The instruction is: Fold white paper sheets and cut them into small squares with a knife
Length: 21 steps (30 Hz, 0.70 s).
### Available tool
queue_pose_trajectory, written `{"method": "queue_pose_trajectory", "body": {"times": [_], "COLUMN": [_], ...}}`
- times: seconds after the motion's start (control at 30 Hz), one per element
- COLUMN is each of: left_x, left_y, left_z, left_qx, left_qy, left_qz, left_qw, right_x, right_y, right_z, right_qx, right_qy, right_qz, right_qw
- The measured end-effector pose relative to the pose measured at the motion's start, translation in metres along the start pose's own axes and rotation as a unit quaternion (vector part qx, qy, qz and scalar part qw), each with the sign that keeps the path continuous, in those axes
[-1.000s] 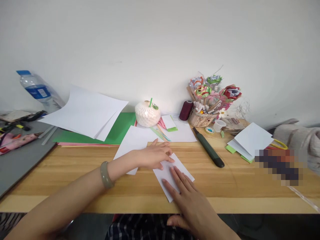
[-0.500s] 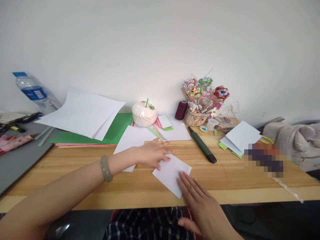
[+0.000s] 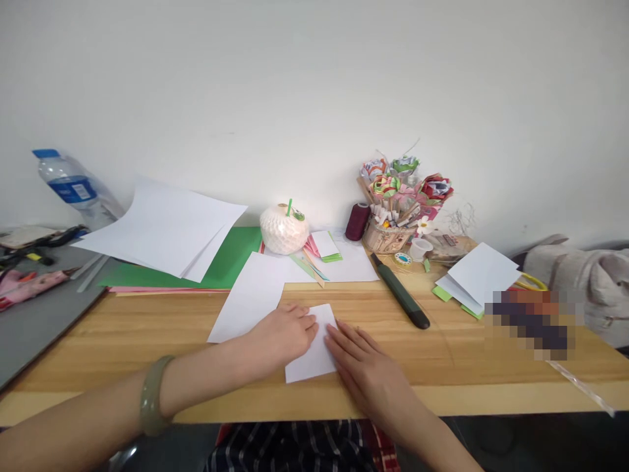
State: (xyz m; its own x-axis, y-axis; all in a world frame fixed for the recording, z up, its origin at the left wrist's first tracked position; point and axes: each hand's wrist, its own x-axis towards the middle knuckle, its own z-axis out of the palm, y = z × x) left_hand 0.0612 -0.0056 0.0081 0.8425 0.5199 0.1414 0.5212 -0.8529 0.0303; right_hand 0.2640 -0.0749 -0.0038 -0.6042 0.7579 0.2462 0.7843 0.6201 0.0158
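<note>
A small white paper (image 3: pixel 312 364) has turned since a half-second ago, its near edge now roughly along the front of the wooden surface (image 3: pixel 147 334), apparently squared for pressing. The left hand (image 3: pixel 287 331), fingers curled, rests at its left side, grip impossible to tell; the right hand (image 3: pixel 366 364) lies flat, grasping nothing, over its right edge. A larger sheet (image 3: pixel 248 295) crowds the left hand; a dark green tool (image 3: pixel 403 295) lies clear, beyond the right.

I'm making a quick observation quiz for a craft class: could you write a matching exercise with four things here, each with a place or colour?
1. nearest white sheet
2. thread spool
3. bracelet
4. bottle

A. around the left arm
B. blue-capped
C. dark maroon
D. between left hand and right hand

Pairs: 1-D, 2-C, 3-A, 4-B
</note>
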Motion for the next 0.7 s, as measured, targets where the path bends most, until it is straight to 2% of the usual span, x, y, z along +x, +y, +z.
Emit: {"method": "queue_pose_trajectory", "body": {"times": [0.07, 0.13, 0.2, 0.27, 0.4, 0.53, 0.7], "left_x": [0.002, 0.005, 0.007, 0.01, 0.014, 0.018, 0.021], "left_y": [0.001, 0.002, 0.003, 0.003, -0.002, -0.008, -0.016], "left_z": [0.007, 0.017, 0.025, 0.027, 0.017, 0.009, 0.011], "left_qx": [0.007, 0.013, 0.012, 0.01, -0.014, -0.02, -0.015], "left_qy": [-0.015, -0.035, -0.039, -0.046, -0.078, -0.09, -0.106], "left_qz": [0.024, 0.052, 0.057, 0.047, 0.046, 0.041, 0.017], "left_qw": [1.0, 0.998, 0.998, 0.998, 0.996, 0.995, 0.994], "right_x": [0.004, 0.002, -0.003, -0.009, -0.02, -0.032, -0.039], "right_y": [-0.005, -0.01, -0.014, -0.018, -0.018, -0.013, -0.009], "right_z": [0.004, 0.009, 0.012, 0.012, 0.007, 0.0, -0.012], "right_qx": [-0.001, -0.013, -0.032, -0.049, -0.078, -0.091, -0.037], "right_qy": [0.019, 0.064, 0.117, 0.144, 0.132, 0.094, 0.071], "right_qz": [0.024, 0.055, 0.079, 0.077, 0.031, -0.029, -0.042], "right_qw": [1.0, 0.996, 0.99, 0.985, 0.988, 0.991, 0.996]}}
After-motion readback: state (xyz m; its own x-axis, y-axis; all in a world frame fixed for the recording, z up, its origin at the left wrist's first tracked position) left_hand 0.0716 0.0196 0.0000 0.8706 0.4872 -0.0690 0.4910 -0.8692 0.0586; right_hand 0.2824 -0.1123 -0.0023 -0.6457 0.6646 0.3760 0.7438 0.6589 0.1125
